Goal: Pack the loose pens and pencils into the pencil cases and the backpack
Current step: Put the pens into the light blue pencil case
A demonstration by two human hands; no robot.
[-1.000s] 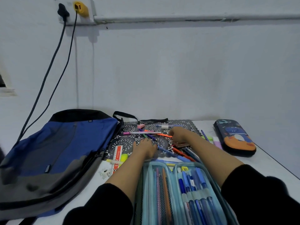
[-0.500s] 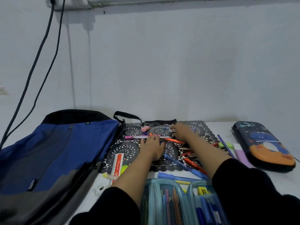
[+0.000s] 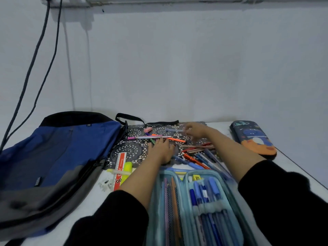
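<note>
While both forearms lay stretched over the open light-blue pencil case (image 3: 184,189) at the near table edge, the left hand (image 3: 162,150) rested palm down on the black lace mat (image 3: 127,150), fingers straight and close together, tips just beside an orange pen (image 3: 177,139) and a pink-capped pen (image 3: 147,137); the right hand (image 3: 194,131) was at the far side of the mat, fingertips at the end of a clear blue pen (image 3: 174,130); motion blur, cannot tell if it pinched the pen or only touched it. Loose red and blue pens (image 3: 200,155) lay heaped on the mat between the forearms; more blue pens sat in loops inside the open case. Blue-and-grey backpack (image 3: 58,153) lay flat on the left, touching the mat; dark space-print pencil case (image 3: 253,137) lay closed on the right, well apart from the hands. Pink eraser (image 3: 147,129) on the mat; red ruler (image 3: 120,164) and yellow highlighter (image 3: 127,170) lay at its near left edge; white table (image 3: 95,196) under everything.
</note>
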